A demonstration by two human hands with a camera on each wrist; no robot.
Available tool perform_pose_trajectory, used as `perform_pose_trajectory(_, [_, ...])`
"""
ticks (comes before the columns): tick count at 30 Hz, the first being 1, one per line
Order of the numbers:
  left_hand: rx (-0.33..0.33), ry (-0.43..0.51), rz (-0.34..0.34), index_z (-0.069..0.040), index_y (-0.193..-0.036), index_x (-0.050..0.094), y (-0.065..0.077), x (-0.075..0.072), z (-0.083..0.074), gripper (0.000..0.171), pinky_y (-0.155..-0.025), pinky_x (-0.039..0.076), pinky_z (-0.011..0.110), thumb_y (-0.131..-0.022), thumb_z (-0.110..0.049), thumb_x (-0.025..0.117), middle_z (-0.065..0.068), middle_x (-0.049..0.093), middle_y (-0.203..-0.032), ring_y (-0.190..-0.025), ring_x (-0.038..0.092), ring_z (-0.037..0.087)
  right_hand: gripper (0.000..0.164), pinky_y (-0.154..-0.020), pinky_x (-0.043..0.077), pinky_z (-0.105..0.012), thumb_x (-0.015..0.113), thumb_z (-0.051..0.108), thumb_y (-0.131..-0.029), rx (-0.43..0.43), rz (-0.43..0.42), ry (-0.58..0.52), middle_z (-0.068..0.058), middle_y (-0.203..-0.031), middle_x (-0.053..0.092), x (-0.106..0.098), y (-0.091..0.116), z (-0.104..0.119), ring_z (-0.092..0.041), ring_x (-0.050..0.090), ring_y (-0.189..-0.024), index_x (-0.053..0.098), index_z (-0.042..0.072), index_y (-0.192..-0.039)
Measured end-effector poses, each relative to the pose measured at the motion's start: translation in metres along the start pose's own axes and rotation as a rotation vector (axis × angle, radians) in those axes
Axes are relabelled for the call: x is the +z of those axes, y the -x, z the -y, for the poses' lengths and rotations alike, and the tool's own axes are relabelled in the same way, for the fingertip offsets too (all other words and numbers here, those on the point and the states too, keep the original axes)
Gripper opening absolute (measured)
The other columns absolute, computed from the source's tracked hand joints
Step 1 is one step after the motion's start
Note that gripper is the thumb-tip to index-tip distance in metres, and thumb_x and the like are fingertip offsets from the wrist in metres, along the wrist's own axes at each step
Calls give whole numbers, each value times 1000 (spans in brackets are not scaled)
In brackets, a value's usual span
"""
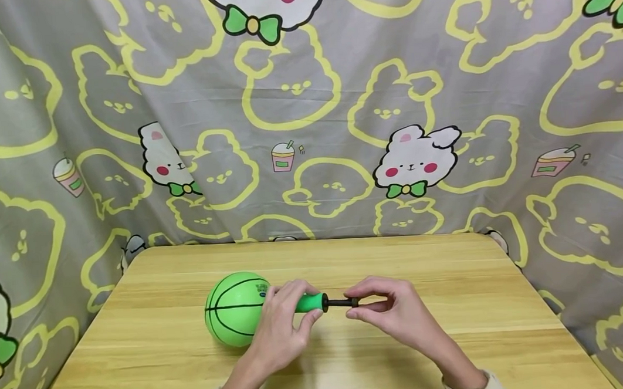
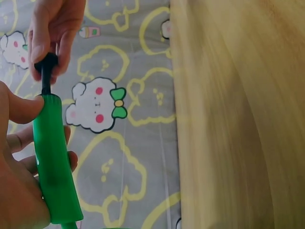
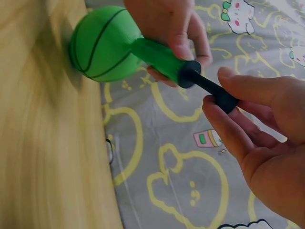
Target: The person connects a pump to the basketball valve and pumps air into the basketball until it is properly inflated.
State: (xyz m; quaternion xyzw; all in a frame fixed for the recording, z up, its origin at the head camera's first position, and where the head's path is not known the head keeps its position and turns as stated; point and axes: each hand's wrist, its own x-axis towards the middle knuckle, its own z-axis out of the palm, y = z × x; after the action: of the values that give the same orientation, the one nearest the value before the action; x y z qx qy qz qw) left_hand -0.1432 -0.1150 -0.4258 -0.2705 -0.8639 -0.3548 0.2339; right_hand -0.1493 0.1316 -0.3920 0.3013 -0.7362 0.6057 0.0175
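A green ball (image 1: 233, 316) with black lines, like a small basketball, is at the left of the wooden table. Against its right side points a green hand pump (image 2: 55, 162), whose black rod (image 3: 206, 83) is partly drawn out. My left hand (image 1: 283, 325) grips the green barrel, thumb near its black collar. At the rod's end, my right hand (image 1: 394, 310) pinches the black handle (image 3: 226, 101) between thumb and fingers. The joint between pump and ball is hidden behind the left hand in the head view.
The wooden table (image 1: 453, 269) spans the lower part of the head view. Behind it and along both sides hangs a grey curtain (image 1: 319, 141) printed with yellow animal outlines and white cartoon animals.
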Motion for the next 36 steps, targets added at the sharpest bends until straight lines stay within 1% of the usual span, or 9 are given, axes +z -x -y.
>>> perform_pose_trajectory(5, [-14, -11, -6, -19, -106, 64, -1, -3, 2, 23, -93, 39, 41, -88, -22, 77, -10, 67, -105, -101, 64, 7, 23, -74, 60, -37, 83, 8, -85, 6, 1, 7, -6, -106, 74, -12, 2, 4, -25, 73, -99, 78, 12, -107])
perform_pose_trajectory(12, [-29, -25, -26, -18, -108, 65, -2, -8, 5, 24, -91, 39, 40, -88, -22, 77, -9, 68, -106, -101, 64, 8, 25, -76, 60, -39, 82, 3, -85, 18, 4, -3, -13, -108, 73, -28, 5, 11, -26, 72, -101, 77, 9, -109])
perform_pose_trajectory(18, [-36, -20, -33, -18, -109, 65, -4, -10, 7, 22, -91, 40, 40, -89, -22, 76, -9, 68, -106, -99, 64, 7, 27, -77, 60, -40, 82, 3, -84, 12, -1, 34, -10, -109, 73, -43, 8, 17, -25, 72, -102, 77, 11, -109])
perform_pose_trajectory(21, [-33, -18, -40, -18, -109, 65, -4, -11, 8, 22, -90, 40, 40, -91, -23, 75, -10, 68, -106, -99, 64, 7, 28, -77, 59, -40, 82, 2, -84, 8, -1, 41, -9, -109, 73, -47, 8, 19, -24, 72, -102, 77, 12, -109])
perform_pose_trajectory(25, [-25, -11, -44, -18, -109, 65, -4, -10, 8, 21, -90, 40, 40, -91, -23, 75, -10, 68, -105, -97, 63, 6, 28, -76, 59, -40, 82, 0, -83, -15, -12, 46, -10, -107, 73, -47, 8, 19, -23, 72, -101, 77, 10, -109])
perform_pose_trajectory(30, [-32, -3, -60, -18, -108, 66, -5, -9, 9, 22, -88, 39, 40, -89, -19, 76, -11, 68, -103, -94, 63, 5, 28, -75, 60, -40, 82, -2, -82, -36, -46, 43, -13, -107, 74, -40, 7, 12, -22, 72, -99, 78, 7, -109])
perform_pose_trajectory(36, [-35, -18, -61, -18, -106, 65, -5, -10, 8, 24, -89, 38, 42, -85, -14, 77, -11, 67, -100, -92, 61, 5, 29, -75, 60, -41, 81, -7, -80, -75, -80, -22, -15, -106, 74, -28, 4, 1, -24, 73, -99, 77, 0, -108])
